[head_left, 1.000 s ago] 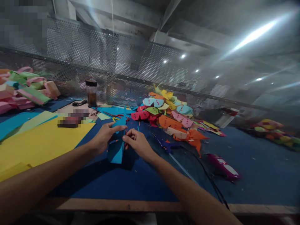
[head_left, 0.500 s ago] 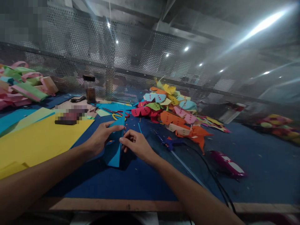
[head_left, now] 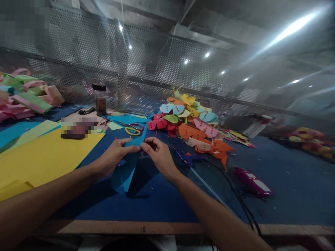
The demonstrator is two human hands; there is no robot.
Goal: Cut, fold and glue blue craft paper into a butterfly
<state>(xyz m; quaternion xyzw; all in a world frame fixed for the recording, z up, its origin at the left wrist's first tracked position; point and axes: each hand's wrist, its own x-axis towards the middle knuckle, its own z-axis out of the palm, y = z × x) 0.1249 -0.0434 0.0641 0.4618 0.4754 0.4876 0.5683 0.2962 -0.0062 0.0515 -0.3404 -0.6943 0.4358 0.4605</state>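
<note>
A blue sheet of folded paper (head_left: 125,176) is held between my two hands, tilted over the dark blue tabletop. My left hand (head_left: 116,155) grips it from the left, thumb lying along its upper part. At its right edge my right hand (head_left: 157,151) pinches the paper between thumb and fingers, close to the left thumb. A narrow blue strip (head_left: 144,131) rises above the fingertips. Just beyond the hands lie scissors (head_left: 133,130) with red and yellow handles. To the right rests a blue glue gun (head_left: 187,159) with a long pale glue stick (head_left: 206,183) in it.
Colourful folded paper pieces (head_left: 192,130) are heaped behind the glue gun. Yellow sheets (head_left: 47,157) lie at left, under a dark blurred object (head_left: 75,131). A lidded jar (head_left: 99,101) stands at the mesh wall. A purple device (head_left: 252,183) and black cables (head_left: 239,198) lie at right.
Both hands have shifted slightly; the right has moved up along the paper towards the left thumb. The paper's lower end has swung left and its top leans right.
</note>
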